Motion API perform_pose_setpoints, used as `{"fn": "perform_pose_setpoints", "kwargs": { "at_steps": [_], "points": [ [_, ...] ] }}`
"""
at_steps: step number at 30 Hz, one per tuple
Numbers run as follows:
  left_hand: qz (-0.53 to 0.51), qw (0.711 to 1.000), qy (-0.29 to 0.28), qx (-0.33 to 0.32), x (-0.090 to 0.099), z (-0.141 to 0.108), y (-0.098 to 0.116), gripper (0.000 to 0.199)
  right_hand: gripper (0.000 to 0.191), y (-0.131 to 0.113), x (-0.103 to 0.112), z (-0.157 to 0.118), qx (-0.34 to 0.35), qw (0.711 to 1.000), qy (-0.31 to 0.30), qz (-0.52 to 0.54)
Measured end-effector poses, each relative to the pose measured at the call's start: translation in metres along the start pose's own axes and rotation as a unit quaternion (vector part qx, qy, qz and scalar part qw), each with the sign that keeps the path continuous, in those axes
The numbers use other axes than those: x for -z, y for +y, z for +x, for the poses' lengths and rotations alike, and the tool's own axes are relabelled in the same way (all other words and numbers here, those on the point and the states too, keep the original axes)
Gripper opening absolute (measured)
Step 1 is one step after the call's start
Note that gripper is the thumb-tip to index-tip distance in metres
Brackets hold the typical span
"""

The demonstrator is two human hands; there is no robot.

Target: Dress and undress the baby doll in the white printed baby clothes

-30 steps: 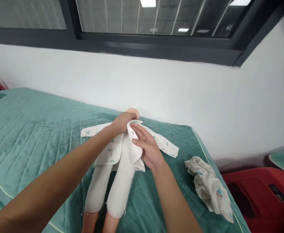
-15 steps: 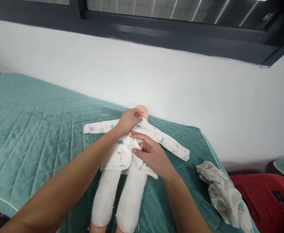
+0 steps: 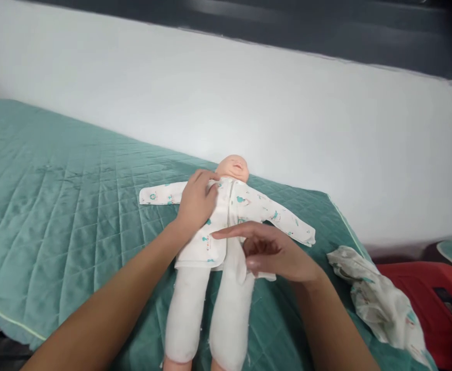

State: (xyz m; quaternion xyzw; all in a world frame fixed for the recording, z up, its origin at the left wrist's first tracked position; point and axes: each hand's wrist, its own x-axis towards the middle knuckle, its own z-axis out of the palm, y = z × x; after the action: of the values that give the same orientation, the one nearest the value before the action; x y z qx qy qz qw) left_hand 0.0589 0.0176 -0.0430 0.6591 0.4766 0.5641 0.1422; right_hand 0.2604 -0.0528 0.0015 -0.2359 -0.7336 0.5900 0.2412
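Note:
A baby doll (image 3: 232, 166) lies on its back, head toward the wall, with white soft-looking legs (image 3: 187, 314). It wears a white baby shirt (image 3: 218, 226) with small teal and red prints, sleeves spread to both sides. The shirt's front is parted, and one panel lies over the left of the belly. My left hand (image 3: 198, 201) rests open on the chest near the neck, covering part of the shirt. Over the belly, my right hand (image 3: 270, 250) has its index finger stretched across the front, other fingers bent, thumb beside the right panel's folded edge.
Beneath the doll is a green quilted cover (image 3: 82, 206). To the right lies a crumpled white printed cloth (image 3: 380, 299) near the cover's edge, beside a red plastic object (image 3: 438, 293). A white wall (image 3: 210, 93) rises directly behind.
My left hand has lowered from the doll's neckline and flattened on the chest. My right hand has drawn back to the right, and its index finger has straightened. The view has tilted down.

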Motion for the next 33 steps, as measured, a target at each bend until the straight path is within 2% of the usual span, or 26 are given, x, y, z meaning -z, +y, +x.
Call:
{"fn": "perform_pose_setpoints", "kwargs": {
  "at_steps": [3, 5, 7, 10, 12, 13, 15, 18, 23, 28, 33],
  "points": [
    [0.012, 1.0, 0.02, 0.003, 0.023, -0.034, -0.005, 0.019, 0.039, -0.002, -0.004, 0.001, -0.022, 0.998, -0.011, 0.052],
    [0.013, 1.0, 0.013, 0.021, 0.038, -0.055, -0.007, 0.019, 0.031, -0.001, -0.012, 0.002, -0.003, 0.997, 0.035, 0.063],
    [0.013, 0.999, -0.002, 0.041, 0.05, -0.073, -0.01, 0.02, 0.021, 0.005, -0.021, 0.0, 0.048, 0.983, 0.15, 0.09],
    [0.006, 0.996, -0.037, 0.08, 0.063, -0.094, -0.012, 0.022, 0.014, 0.023, -0.03, -0.014, 0.108, 0.915, 0.366, 0.13],
    [0.012, 0.992, -0.075, 0.098, 0.069, -0.106, -0.01, 0.025, 0.016, 0.038, -0.036, -0.031, 0.102, 0.875, 0.458, 0.117],
    [0.017, 0.99, -0.095, 0.101, 0.072, -0.113, -0.009, 0.027, 0.017, 0.044, -0.039, -0.04, 0.09, 0.865, 0.484, 0.1],
    [0.028, 0.986, -0.131, 0.097, 0.079, -0.125, -0.004, 0.033, 0.023, 0.055, -0.048, -0.059, 0.057, 0.863, 0.499, 0.052],
    [0.045, 0.98, -0.167, 0.094, 0.087, -0.141, 0.004, 0.037, 0.032, 0.061, -0.068, -0.074, 0.002, 0.876, 0.481, -0.03],
    [0.083, 0.975, -0.183, 0.097, 0.09, -0.148, 0.006, 0.037, 0.033, 0.06, -0.089, -0.068, -0.064, 0.855, 0.484, -0.172],
    [0.125, 0.971, -0.16, 0.128, 0.083, -0.146, 0.005, 0.033, 0.017, 0.063, -0.09, -0.062, -0.101, 0.819, 0.512, -0.237],
    [0.075, 0.981, -0.099, 0.149, 0.083, -0.148, 0.01, 0.022, 0.014, 0.066, -0.09, -0.064, -0.074, 0.82, 0.521, -0.225]
  ]
}}
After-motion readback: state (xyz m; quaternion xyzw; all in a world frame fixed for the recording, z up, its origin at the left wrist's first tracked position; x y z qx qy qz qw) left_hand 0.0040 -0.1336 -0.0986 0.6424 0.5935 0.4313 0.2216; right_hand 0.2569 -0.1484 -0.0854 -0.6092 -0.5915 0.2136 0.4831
